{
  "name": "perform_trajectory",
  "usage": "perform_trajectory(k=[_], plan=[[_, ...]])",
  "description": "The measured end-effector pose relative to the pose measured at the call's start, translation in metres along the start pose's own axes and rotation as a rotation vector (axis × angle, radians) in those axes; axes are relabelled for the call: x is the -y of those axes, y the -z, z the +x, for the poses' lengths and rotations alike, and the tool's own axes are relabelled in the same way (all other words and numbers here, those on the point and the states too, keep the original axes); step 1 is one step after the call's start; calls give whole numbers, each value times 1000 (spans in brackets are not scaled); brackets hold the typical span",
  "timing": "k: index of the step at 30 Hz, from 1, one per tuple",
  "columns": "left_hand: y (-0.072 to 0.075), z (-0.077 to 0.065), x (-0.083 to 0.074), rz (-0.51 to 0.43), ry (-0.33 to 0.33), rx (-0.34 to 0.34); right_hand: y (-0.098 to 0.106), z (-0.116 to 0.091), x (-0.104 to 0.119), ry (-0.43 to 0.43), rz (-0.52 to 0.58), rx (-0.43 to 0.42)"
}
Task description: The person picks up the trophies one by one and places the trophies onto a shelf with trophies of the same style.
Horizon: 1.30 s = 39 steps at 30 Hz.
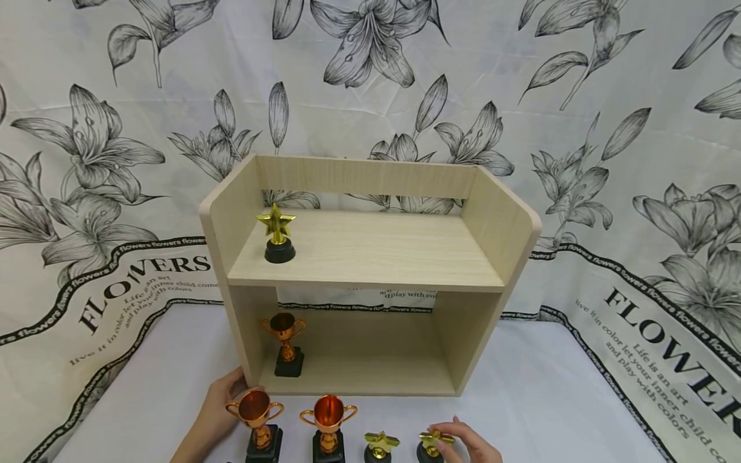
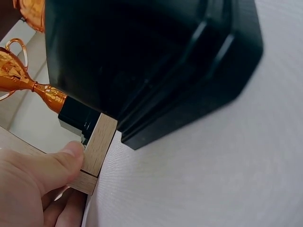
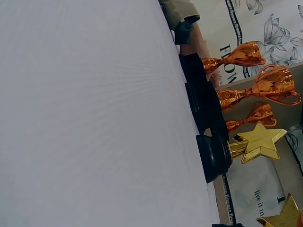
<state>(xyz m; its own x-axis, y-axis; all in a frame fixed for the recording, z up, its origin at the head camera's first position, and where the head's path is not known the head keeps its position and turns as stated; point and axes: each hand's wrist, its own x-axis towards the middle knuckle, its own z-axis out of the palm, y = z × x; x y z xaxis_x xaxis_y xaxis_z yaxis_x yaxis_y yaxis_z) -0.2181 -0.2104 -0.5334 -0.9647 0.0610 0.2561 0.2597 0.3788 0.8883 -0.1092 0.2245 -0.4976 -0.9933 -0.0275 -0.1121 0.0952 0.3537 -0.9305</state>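
My left hand point(image 1: 230, 386) is at the bottom front corner of the wooden shelf's point(image 1: 370, 251) left panel. In the left wrist view its thumb point(image 2: 66, 158) lies on that corner point(image 2: 98, 142), with fingers below it. A copper cup trophy point(image 1: 255, 421) stands just in front of it, its black base point(image 2: 151, 61) close to the camera. My right hand point(image 1: 450, 442) pinches the top of the right-most gold star trophy point(image 1: 431, 444). Between the hands stand a second copper cup point(image 1: 328, 421) and another star trophy point(image 1: 380, 445).
On the shelf's upper board a gold star trophy point(image 1: 277, 235) stands at the left. A copper cup point(image 1: 283, 344) sits at the left of the lower compartment. A flower-print cloth point(image 1: 637, 360) covers the table and the wall behind.
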Motion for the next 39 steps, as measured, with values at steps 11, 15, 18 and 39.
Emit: perform_trajectory(k=[11,15,18,39], plan=[[-1,0,4,-20,-2,6,-4,-2,8,1,-19,-54],[-2,0,4,1,16,3,-4,0,10,-37,20,-45],[-2,0,5,41,17,-8,-4,1,12,-54,16,-59],[-2,1,7,77,47,-10,-11,2,24,11,26,-216]])
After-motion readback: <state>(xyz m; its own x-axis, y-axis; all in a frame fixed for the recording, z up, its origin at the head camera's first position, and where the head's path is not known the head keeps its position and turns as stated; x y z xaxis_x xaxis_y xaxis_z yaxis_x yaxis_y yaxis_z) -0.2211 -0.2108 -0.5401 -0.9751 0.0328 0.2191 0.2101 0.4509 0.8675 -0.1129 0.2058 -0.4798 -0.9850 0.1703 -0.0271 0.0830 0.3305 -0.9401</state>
